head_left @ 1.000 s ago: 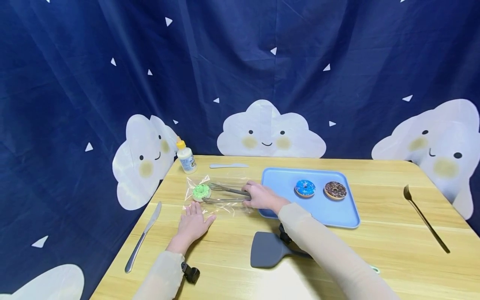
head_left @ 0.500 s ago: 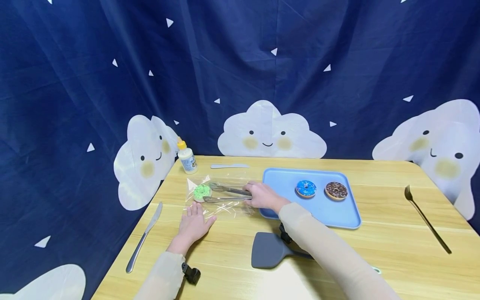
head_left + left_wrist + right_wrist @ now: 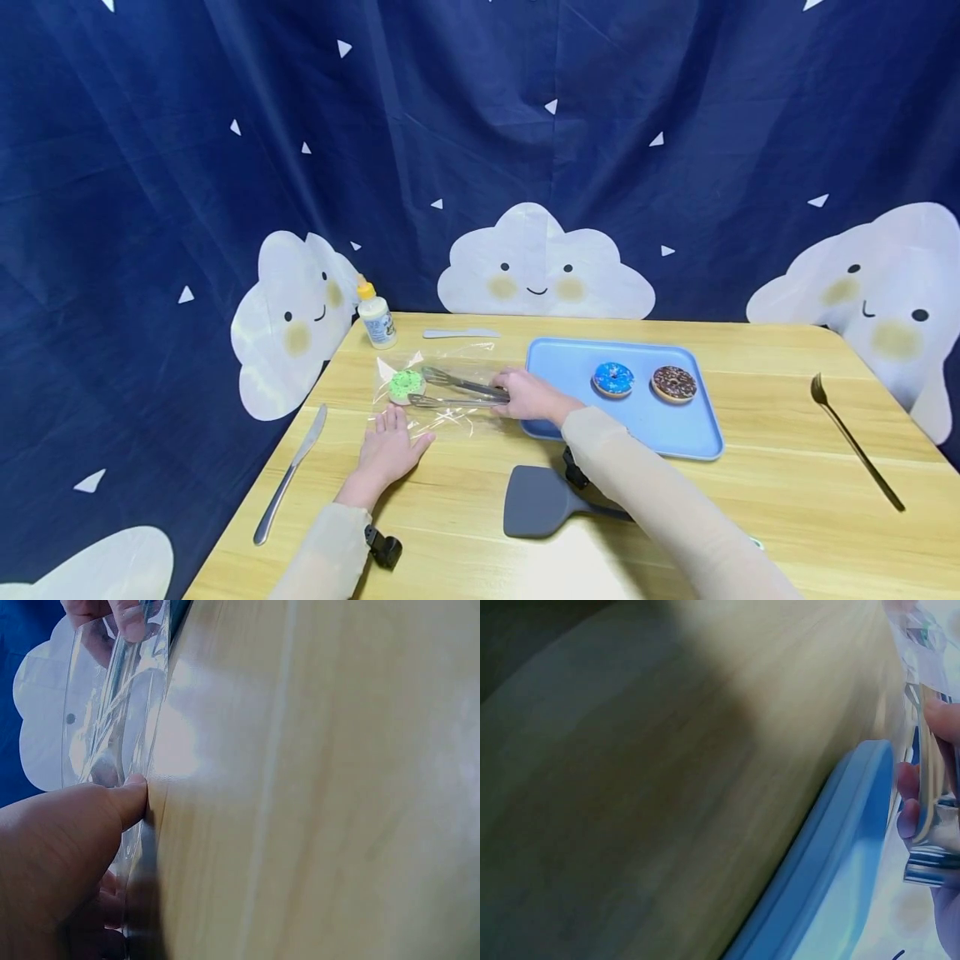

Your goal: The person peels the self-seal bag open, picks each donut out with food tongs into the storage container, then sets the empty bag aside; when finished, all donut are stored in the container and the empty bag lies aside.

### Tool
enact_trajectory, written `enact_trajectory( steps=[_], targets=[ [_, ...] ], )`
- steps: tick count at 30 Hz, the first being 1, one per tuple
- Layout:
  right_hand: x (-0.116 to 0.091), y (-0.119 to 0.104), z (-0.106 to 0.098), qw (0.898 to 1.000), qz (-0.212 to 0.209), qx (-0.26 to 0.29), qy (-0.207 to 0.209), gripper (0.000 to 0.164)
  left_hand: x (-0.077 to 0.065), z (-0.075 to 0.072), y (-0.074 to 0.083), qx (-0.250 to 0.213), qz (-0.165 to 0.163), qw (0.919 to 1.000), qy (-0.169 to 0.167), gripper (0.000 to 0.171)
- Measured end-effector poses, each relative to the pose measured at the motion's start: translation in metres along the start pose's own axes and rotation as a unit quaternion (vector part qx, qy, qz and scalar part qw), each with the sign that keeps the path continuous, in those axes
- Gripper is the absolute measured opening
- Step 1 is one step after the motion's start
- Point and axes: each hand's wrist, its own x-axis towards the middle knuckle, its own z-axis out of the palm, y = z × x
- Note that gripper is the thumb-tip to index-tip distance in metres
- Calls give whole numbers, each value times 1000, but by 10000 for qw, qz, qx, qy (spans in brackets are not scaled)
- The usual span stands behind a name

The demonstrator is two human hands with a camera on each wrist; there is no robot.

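Observation:
A clear plastic bag (image 3: pixel 457 421) lies flat on the table, with a green-sprinkled donut (image 3: pixel 406 385) at its left end. My right hand (image 3: pixel 531 395) grips metal tongs (image 3: pixel 457 402) by their handle end. The tongs' spread arms reach left into the bag, one tip close to the donut's right side and the other near its lower edge. With fingers extended, my left hand (image 3: pixel 388 454) presses on the bag's near edge just below the donut. In the left wrist view the thumb (image 3: pixel 131 799) touches the bag's edge. In the right wrist view the tongs' end (image 3: pixel 932 864) shows beside the palm.
A blue tray (image 3: pixel 652 433) bears a blue donut (image 3: pixel 613 379) and a chocolate donut (image 3: pixel 673 384). Around stand or lie a yellow-capped bottle (image 3: pixel 377 321), a pale spreader (image 3: pixel 461 332), a table knife (image 3: pixel 292 471), a grey spatula (image 3: pixel 536 502) and a fork (image 3: pixel 855 442).
My right hand has drawn the tongs very slightly right. The left hand keeps its place on the bag. The whole head view has drifted a little.

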Motion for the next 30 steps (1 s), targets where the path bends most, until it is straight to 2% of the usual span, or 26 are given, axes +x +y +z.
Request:
enact_trajectory(
  steps=[8,15,17,30],
  targets=[
    [3,3,-5,9959,-10,901,-121,41,0,2,-1,-28,20,10000,2,89],
    [5,10,-10,9864,575,1522,-242,44,1,2,-2,-44,-5,10000,-62,90],
    [5,11,-10,9867,591,1493,-255,43,2,2,-2,-36,-8,10000,-73,90],
    [5,3,-4,9944,39,1044,-176,42,0,1,-2,-36,-5,10000,-15,89]
  ],
)
